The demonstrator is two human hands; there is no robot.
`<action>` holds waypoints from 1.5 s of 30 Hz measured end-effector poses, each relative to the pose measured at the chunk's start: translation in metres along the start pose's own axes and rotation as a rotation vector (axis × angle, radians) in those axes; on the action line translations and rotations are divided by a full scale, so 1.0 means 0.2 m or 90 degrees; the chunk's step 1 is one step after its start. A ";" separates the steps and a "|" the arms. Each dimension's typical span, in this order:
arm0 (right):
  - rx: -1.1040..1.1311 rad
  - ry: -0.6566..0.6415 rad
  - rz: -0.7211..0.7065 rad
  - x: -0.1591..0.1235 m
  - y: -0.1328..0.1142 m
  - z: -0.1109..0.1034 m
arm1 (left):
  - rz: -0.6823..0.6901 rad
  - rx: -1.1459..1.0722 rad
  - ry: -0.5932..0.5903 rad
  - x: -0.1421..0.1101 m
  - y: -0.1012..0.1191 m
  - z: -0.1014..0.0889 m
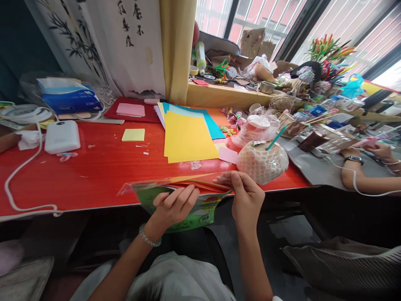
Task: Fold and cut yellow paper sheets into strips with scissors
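A green-printed plastic packet of coloured paper (188, 225) is held up at the table's front edge, its top side toward me. Orange and other coloured sheets (203, 185) show inside its mouth. My left hand (177, 204), with a beaded bracelet at the wrist, grips the packet's near side with bent fingers. At the packet's right end my right hand (247, 195) pinches the upper edge between thumb and fingers; some of its fingertips are behind the plastic or paper. Just beyond, yellow sheets (191, 138) lie over teal ones (214, 125) on the red table (103, 171).
A netted, wrapped coconut (263, 163) with a teal straw stands close to my right hand. Pale yellow notes (133, 134), a white power bank (62, 137) and a cable (9, 184) lie left. At right, another person's forearm (360, 179) rests on a grey mat (300, 165).
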State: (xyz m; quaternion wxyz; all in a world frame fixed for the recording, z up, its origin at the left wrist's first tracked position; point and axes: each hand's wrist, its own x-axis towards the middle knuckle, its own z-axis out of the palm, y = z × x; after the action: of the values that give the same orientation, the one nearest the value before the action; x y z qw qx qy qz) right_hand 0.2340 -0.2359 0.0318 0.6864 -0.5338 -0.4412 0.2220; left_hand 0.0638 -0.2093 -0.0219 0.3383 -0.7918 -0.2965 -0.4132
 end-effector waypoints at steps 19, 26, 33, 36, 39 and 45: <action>0.008 0.002 -0.015 0.00 -0.01 0.01 | -0.054 -0.002 0.022 0.01 0.03 0.00; 0.009 0.000 -0.013 -0.01 0.00 0.01 | -0.032 0.011 -0.025 0.00 0.02 0.01; -0.003 -0.001 -0.012 -0.01 0.00 0.01 | -0.017 0.001 0.006 -0.01 0.02 0.02; 0.000 -0.004 -0.012 -0.01 0.00 0.01 | -0.016 -0.001 0.007 -0.01 0.02 0.03; 0.001 -0.002 -0.010 -0.01 0.00 0.01 | -0.010 -0.006 0.024 -0.01 0.01 0.03; -0.002 -0.003 -0.001 -0.01 0.00 0.01 | 0.007 0.003 0.050 -0.03 0.01 0.04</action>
State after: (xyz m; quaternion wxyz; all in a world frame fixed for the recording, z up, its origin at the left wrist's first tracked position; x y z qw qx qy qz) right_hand 0.2322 -0.2360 0.0315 0.6846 -0.5344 -0.4433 0.2221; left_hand 0.0647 -0.2056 -0.0310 0.3538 -0.7757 -0.2800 -0.4413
